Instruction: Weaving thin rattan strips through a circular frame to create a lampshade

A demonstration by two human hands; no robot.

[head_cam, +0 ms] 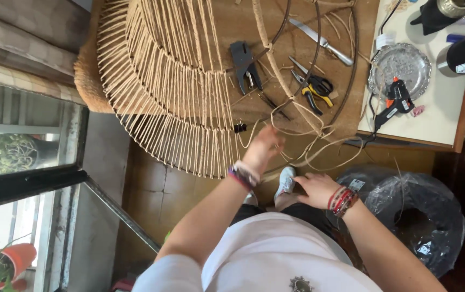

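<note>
Tan jute-wound frame [162,81], yellow-handled pliers [313,92], orange-and-black glue gun [396,103], silver patterned tray [400,64], white shirt [276,254], red beaded bracelets [342,200]

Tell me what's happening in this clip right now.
A person standing at a wooden table is working natural cord onto a wire lampshade frame. The left hand reaches up to the loose cord strands at the table edge; whether it grips one is unclear. The right hand is held low near the waist, fingers spread. Pliers, a knife and a black clip lie on the table. A glue gun rests on the white side table.
</note>
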